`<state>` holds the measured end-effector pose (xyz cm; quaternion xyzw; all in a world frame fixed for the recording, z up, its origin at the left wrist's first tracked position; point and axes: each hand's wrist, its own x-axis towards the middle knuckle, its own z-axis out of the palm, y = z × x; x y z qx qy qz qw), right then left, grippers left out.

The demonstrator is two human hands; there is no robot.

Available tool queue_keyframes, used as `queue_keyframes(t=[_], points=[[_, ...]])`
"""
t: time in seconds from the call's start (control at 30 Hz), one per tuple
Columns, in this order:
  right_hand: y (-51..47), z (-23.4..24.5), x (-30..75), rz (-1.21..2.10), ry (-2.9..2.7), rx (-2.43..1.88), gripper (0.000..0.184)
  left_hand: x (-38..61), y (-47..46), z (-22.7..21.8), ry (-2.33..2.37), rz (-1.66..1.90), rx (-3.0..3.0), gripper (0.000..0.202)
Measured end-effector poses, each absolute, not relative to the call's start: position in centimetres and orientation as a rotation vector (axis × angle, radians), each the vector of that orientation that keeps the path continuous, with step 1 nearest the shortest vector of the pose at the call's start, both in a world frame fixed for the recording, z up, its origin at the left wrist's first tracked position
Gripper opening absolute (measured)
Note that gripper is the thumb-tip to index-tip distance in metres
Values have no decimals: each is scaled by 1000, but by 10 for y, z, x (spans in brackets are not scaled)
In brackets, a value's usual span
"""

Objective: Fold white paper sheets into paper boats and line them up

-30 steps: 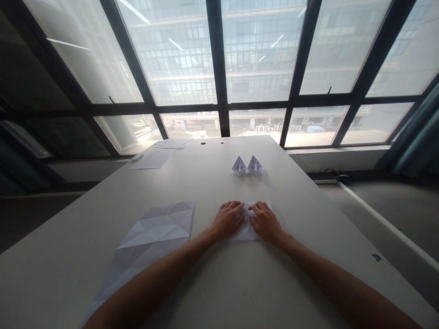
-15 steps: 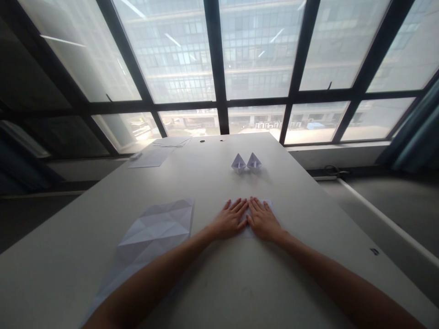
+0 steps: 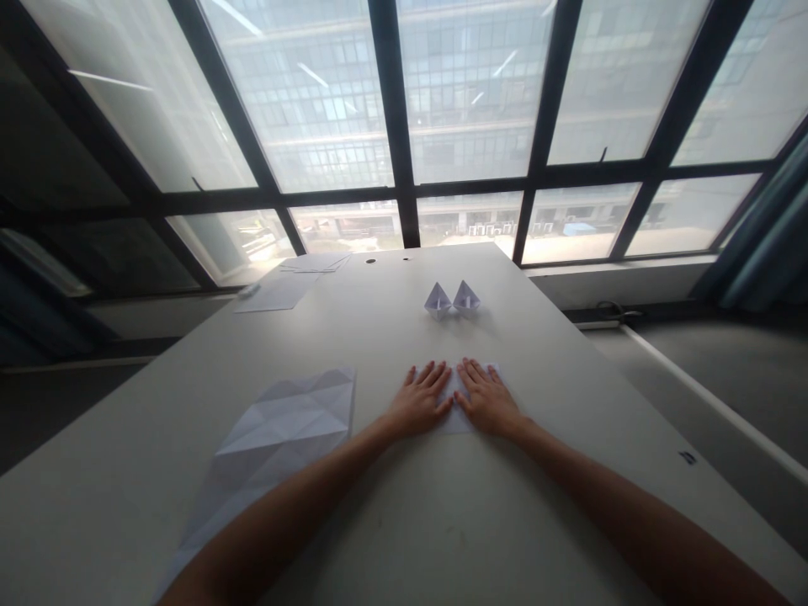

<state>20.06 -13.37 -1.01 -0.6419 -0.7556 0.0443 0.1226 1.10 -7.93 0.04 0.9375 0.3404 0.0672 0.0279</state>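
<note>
Flat on the table lies a small sheet of white paper [image 3: 455,421], mostly covered by my hands. My left hand [image 3: 422,402] presses on its left part with the fingers spread. On the right part rests my right hand [image 3: 487,399], palm down and fingers apart. A narrow strip of the paper shows between the two hands. Beyond them stand two folded paper shapes with pointed tops, a left one [image 3: 438,301] and a right one [image 3: 466,299], side by side.
A large creased sheet of paper [image 3: 284,421] lies to the left, partly behind my left forearm. More flat sheets [image 3: 278,293] are at the far left of the white table [image 3: 543,522]. A small dark mark [image 3: 688,458] is near the right edge. Windows stand behind the table.
My hands have slid slightly apart, so more of the paper shows between them. The view has shifted a little; the other paper pieces stay in place.
</note>
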Motion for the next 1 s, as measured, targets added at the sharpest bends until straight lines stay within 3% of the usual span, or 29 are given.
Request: queue_keyframes(t=[1.0], points=[[-131,-8,208,120,-2000,-2057,58,10,-81,7,1038,175,2877,55]])
